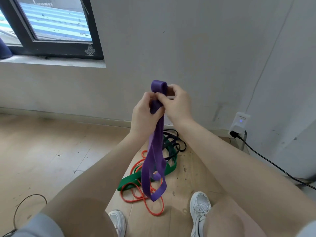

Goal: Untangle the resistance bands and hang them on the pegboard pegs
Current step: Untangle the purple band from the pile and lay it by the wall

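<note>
A wide purple band [154, 161] hangs folded from both my hands, held up in front of the wall. My left hand [145, 115] grips it just below the top fold. My right hand [177, 103] pinches the same fold from the right, touching the left hand. The band's lower loops dangle just above the floor pile. On the floor below lie a green band [135, 178], a thin orange band [150, 207] and a black band [176, 142], tangled together. No pegboard is in view.
A white plug-in device [240, 124] sits on the wall socket at right, with a black cable [273, 166] trailing across the floor. A thin dark wire [25, 200] loops at lower left. My white shoes [200, 207] stand near the pile. A window [51, 23] is upper left.
</note>
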Tool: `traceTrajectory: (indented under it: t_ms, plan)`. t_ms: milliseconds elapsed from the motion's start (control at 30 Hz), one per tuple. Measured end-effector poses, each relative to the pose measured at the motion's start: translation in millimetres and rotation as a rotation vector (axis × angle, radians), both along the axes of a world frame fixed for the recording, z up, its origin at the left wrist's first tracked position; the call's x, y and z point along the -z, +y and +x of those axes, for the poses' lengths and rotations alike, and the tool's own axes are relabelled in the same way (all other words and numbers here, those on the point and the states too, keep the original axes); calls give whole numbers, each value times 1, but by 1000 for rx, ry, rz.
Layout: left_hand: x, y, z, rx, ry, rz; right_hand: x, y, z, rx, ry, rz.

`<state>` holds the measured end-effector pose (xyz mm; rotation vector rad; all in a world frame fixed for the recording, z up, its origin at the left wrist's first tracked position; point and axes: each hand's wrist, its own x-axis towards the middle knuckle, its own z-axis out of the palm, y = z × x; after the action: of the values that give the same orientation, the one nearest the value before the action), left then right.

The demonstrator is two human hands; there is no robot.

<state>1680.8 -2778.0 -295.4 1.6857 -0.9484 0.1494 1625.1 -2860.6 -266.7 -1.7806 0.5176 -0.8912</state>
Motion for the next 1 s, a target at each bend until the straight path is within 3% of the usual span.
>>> traceTrajectory:
  t_ms: [67, 167, 233, 333, 533, 600, 833, 933, 1000]
  plan:
    - [5, 5, 3, 66, -16, 62, -3, -8, 2, -44, -51, 160]
    - [9, 18, 9, 227, 357, -49, -5, -17, -6, -185, -76, 319]
    - [10, 23, 14, 273, 500, 12, -5, -20, -10, -290, -95, 358]
    - [14, 21, 11, 300, 427, 221, -6, -22, -5, -284, -90, 357]
    - [23, 12, 1, 206, 552, 9, -11, -25, 7, -279, -248, 469]
    - [26, 11, 1, 160, 523, 23, -11, -26, 10, -295, -262, 492]
    - [29, 1, 4, 47, 442, 10, -5, -32, 22, -237, -198, 472]
    - [25, -8, 8, -20, 459, -20, 23, -36, 11, -77, -56, 305]
    - [17, -14, 13, -55, 498, -92, 59, -27, -5, -91, 70, 271]
